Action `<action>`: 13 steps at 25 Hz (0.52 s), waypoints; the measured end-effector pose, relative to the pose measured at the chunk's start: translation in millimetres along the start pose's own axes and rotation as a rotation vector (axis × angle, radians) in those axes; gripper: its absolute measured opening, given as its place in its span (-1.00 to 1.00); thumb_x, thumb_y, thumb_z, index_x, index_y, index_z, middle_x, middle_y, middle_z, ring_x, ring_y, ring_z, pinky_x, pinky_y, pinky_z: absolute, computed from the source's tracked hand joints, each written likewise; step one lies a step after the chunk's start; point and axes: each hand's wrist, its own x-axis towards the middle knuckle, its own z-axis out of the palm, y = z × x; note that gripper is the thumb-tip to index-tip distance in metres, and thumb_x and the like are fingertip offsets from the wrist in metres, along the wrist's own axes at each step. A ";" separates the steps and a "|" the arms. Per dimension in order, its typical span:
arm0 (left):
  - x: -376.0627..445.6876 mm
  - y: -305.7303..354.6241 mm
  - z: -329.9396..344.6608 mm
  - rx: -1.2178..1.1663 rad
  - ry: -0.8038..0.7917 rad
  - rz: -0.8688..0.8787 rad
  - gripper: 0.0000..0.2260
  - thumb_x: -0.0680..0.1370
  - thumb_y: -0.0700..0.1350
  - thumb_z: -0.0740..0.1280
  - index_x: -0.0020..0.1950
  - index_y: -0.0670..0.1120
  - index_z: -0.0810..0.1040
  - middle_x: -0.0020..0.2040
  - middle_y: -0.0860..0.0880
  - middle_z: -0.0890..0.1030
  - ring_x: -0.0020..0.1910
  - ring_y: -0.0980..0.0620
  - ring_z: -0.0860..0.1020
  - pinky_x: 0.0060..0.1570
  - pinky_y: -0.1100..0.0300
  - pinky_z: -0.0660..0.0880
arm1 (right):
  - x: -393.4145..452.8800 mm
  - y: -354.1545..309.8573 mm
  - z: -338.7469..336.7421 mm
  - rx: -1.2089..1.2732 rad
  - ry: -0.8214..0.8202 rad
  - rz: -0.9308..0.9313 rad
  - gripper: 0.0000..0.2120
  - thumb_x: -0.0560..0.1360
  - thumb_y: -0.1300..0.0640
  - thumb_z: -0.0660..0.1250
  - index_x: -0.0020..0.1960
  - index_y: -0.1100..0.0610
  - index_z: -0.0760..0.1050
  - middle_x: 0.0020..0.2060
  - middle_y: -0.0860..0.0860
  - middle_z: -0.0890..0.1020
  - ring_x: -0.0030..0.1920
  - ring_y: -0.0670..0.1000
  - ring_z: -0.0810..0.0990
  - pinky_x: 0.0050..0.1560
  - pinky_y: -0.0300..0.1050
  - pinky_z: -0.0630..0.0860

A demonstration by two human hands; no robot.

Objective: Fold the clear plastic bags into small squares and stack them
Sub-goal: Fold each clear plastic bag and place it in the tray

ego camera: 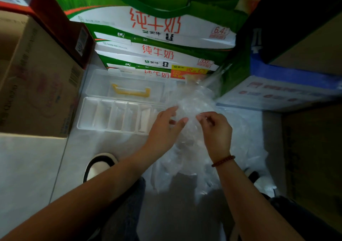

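Step in hand, as judged: the start of a fold, with one clear plastic bag [194, 100] held up crumpled and not yet flattened; no folded square or stack can be made out. The bag hangs in the air between the two hands, above a loose pile of more clear bags [203, 166] on the floor, in front of the stacked milk cartons [157, 53]. Right hand [217, 129] has its fingers [203, 117] curled, thumb and forefinger pinching the film at the bag's near edge; a bead bracelet [223, 160] sits on that wrist. Left hand [164, 127] reaches in from the left with fingers extended and loosely spread, tips at the film; whether it has a grip cannot be told, the plastic is too transparent and blurred. Both forearms stretch forward and down. Next move likely calls for finding two corners, pulling the bag taut and laying it flat before creasing. A clear compartment tray [88, 114] lies just left on the floor.
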 end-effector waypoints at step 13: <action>-59.2 187.9 -96.1 -0.316 0.187 0.096 -0.79 0.54 0.05 0.35 -0.20 -0.03 0.63 -0.25 0.00 0.61 -0.27 0.03 0.53 -0.23 0.12 0.48 | -6.1 -152.0 -136.1 0.277 -0.002 -0.235 -0.75 0.51 0.07 0.36 -0.30 0.15 0.50 -0.42 -0.13 0.51 -0.35 -0.28 0.48 -0.32 -0.44 0.34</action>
